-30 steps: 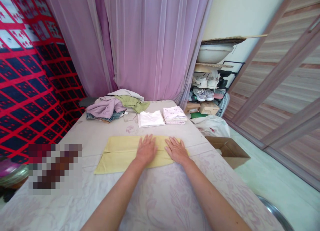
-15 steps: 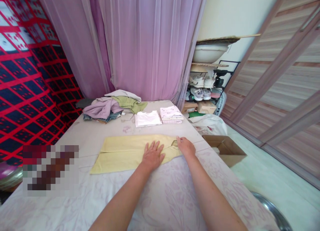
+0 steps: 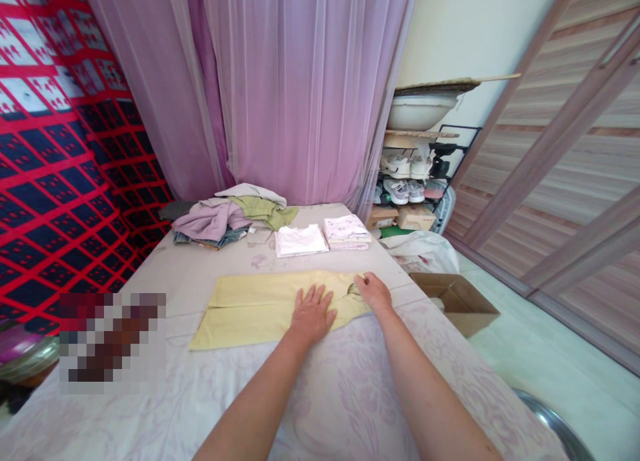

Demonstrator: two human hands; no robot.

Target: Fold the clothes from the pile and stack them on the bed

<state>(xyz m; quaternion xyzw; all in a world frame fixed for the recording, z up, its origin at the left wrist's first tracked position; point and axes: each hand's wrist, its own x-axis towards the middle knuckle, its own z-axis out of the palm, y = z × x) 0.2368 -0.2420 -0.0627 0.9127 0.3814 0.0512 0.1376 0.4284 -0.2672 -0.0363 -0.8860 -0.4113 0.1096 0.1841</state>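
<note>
Pressing left hand (image 3: 313, 316), open and flat, onto yellow garment (image 3: 250, 306) lying across patterned bedsheet (image 3: 330, 408). Pinching its right end in closed right hand (image 3: 376, 292). Facing folded white top (image 3: 301, 241), folded patterned stack (image 3: 347, 230), heaped clothes (image 3: 216, 220) to left, then purple curtain (image 3: 300, 94) beyond.

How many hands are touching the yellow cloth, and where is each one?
2. The left hand lies flat on the yellow cloth, right of its middle; the right hand grips its right end. No other hand shows.
</note>
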